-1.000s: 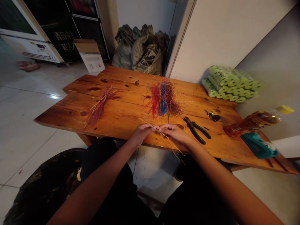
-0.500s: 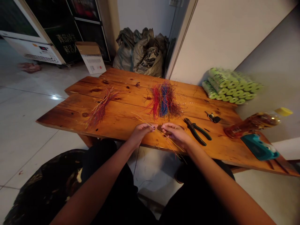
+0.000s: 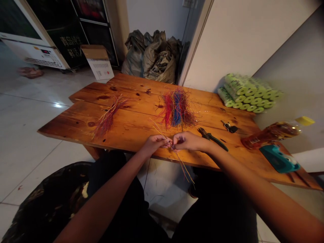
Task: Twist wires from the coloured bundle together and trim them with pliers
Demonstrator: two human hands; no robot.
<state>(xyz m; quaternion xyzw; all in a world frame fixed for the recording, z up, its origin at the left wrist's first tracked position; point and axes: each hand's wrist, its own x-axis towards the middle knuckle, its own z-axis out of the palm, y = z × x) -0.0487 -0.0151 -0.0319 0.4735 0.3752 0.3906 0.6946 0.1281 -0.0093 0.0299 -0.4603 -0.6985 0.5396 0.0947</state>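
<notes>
My left hand (image 3: 159,142) is closed, its fingertips pinching a few thin yellow and reddish wires (image 3: 182,166) above the table's front edge. Against it, the fingers of my right hand (image 3: 182,140) pinch at the same wires. One end of the strands points up and left over the wood; the other hangs down past the edge. Just right of my right hand lie dark-handled cutting pliers (image 3: 218,141), partly covered by my forearm. Beyond my hands sits a thick pile of red, blue and brown wires (image 3: 178,109). A smaller reddish bundle of wires (image 3: 110,116) rests at the left.
On the wooden table (image 3: 136,125), keys (image 3: 230,127), an amber-filled bottle (image 3: 272,135), a teal holder (image 3: 278,158) and green-ended rolls (image 3: 249,92) occupy the right side. A black-lined bin (image 3: 48,199) stands at lower left. Grey sacks (image 3: 153,55) stand behind the table.
My right hand has moved left and turned inward, so its fingers now meet my left hand. The wires' lower end has swung down and left. More of the pliers is covered by my arm.
</notes>
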